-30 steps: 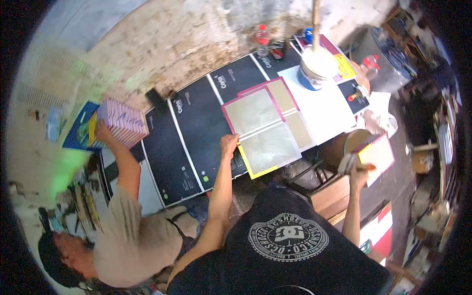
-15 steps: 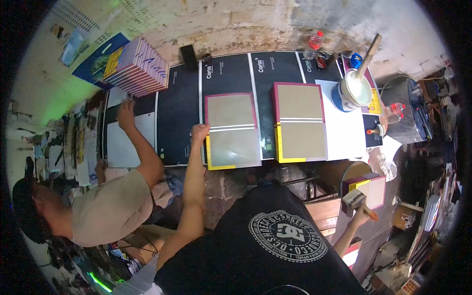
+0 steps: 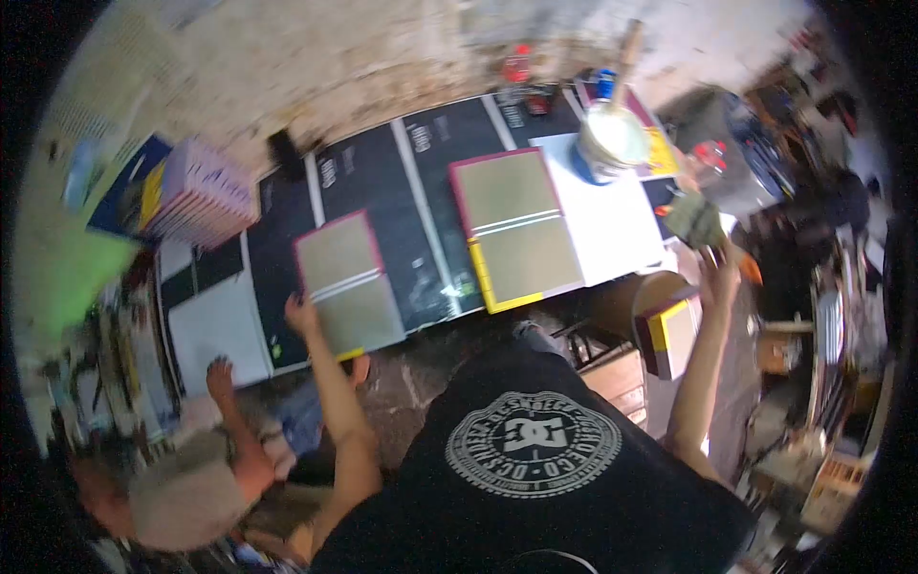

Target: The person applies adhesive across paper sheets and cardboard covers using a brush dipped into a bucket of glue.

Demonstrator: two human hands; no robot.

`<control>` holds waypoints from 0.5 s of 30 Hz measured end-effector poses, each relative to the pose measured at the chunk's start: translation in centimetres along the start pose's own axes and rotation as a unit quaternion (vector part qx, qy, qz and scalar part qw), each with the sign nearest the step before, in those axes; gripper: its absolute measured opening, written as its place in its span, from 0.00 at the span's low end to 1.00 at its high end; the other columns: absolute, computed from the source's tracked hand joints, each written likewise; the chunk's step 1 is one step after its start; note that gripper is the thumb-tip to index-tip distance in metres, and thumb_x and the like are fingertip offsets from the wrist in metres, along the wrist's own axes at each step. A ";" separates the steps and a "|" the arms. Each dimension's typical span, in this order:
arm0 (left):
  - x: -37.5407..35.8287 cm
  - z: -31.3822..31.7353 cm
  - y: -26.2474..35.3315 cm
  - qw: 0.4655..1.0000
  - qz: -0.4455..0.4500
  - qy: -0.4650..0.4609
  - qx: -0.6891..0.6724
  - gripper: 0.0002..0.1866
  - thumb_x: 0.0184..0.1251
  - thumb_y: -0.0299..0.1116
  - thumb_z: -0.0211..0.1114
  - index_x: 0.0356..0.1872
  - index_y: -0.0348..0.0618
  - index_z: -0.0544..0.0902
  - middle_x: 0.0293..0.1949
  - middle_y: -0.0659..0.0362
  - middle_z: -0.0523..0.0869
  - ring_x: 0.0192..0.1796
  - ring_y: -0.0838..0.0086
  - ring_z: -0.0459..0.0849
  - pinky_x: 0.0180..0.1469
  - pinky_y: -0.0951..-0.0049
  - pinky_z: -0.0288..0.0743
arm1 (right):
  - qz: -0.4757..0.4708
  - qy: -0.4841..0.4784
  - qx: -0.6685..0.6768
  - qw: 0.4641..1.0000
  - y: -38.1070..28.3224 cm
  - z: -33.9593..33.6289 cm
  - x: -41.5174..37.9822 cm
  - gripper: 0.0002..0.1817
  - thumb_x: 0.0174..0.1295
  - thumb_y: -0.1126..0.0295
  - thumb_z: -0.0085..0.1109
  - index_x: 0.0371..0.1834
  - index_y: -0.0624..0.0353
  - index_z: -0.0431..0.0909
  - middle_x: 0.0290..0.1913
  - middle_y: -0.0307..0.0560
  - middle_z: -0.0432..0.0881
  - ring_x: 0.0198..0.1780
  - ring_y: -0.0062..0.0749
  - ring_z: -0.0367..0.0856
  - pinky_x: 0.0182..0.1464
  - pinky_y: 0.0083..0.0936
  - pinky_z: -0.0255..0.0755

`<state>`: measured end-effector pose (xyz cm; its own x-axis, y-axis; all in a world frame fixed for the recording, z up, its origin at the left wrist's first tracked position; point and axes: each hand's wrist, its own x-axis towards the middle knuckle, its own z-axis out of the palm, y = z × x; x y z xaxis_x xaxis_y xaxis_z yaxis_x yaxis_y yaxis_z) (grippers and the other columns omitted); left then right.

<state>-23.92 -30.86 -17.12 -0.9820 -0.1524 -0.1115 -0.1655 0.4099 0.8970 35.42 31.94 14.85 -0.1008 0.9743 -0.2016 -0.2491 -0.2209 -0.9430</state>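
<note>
My left hand [image 3: 300, 314] grips the left edge of an opened-out book cover [image 3: 335, 251], its grey board inside edged in maroon and yellow. A second cover of the same kind [image 3: 507, 196] lies to its right on the table. In my right hand [image 3: 719, 275] is a wide, flat brush [image 3: 695, 220] with an orange-tipped handle, raised beyond the table's right end. Near it, a white bucket [image 3: 595, 165] of whitish paste stands on a white sheet [image 3: 617, 234], a wooden stick [image 3: 628, 62] rising from it.
The long table is covered in black boards [image 3: 373, 163]. A stack of books [image 3: 201, 196] stands at its left end. A co-worker's hand [image 3: 220, 376] is at the front left edge. A bottle with a red cap [image 3: 517, 67] stands at the back. More books [image 3: 674, 335] sit on a stool at right.
The left cover has slid left with my left hand, widening the gap between covers. My right hand has lifted the brush toward the table. The co-worker's hand has moved to the front edge. My view has turned.
</note>
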 end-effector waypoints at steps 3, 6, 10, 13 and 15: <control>-4.6 -2.6 1.3 0.998 0.005 0.030 0.048 0.30 0.66 0.34 0.68 0.63 0.22 0.73 0.60 0.38 0.81 0.60 0.56 0.82 0.63 0.63 0.73 | -0.149 -0.039 -0.107 0.982 -1.9 7.3 3.5 0.21 0.68 0.62 0.63 0.58 0.65 0.77 0.49 0.48 0.83 0.34 0.31 0.86 0.34 0.23 0.80; -7.9 -5.1 -2.2 0.994 0.041 0.099 0.000 0.20 0.70 0.38 0.63 0.51 0.27 0.81 0.44 0.45 0.87 0.45 0.56 0.84 0.51 0.62 0.76 | -0.221 -0.054 -0.207 0.952 -3.6 12.6 7.8 0.18 0.66 0.61 0.66 0.46 0.68 0.84 0.39 0.43 0.86 0.35 0.25 0.84 0.33 0.21 0.75; -17.4 -6.6 -2.9 0.984 -0.001 0.173 0.028 0.20 0.71 0.39 0.62 0.51 0.28 0.81 0.43 0.47 0.87 0.43 0.59 0.83 0.49 0.63 0.76 | -0.367 -0.081 -0.311 0.873 -2.0 17.3 15.0 0.17 0.63 0.60 0.68 0.36 0.68 0.85 0.32 0.46 0.87 0.34 0.23 0.83 0.37 0.26 0.76; -25.7 -5.4 -2.8 0.975 -0.053 0.212 0.046 0.21 0.72 0.40 0.61 0.50 0.28 0.81 0.42 0.48 0.87 0.42 0.61 0.83 0.47 0.64 0.75 | -0.363 -0.120 -0.400 0.833 1.2 19.3 20.2 0.18 0.61 0.56 0.67 0.33 0.64 0.84 0.29 0.57 0.86 0.31 0.44 0.86 0.37 0.36 0.77; -31.3 -4.1 -2.9 0.967 -0.094 0.228 0.056 0.21 0.72 0.41 0.61 0.50 0.29 0.81 0.41 0.49 0.87 0.41 0.62 0.83 0.46 0.65 0.75 | -0.347 -0.136 -0.472 0.799 3.4 20.0 22.3 0.20 0.62 0.55 0.67 0.32 0.65 0.83 0.29 0.58 0.86 0.29 0.41 0.86 0.36 0.34 0.76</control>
<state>7.68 -30.94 -14.52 -0.7952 -0.6047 -0.0454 -0.3715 0.4266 0.8246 13.06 52.07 12.46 -0.4916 0.7729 0.4012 0.4893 0.6262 -0.6069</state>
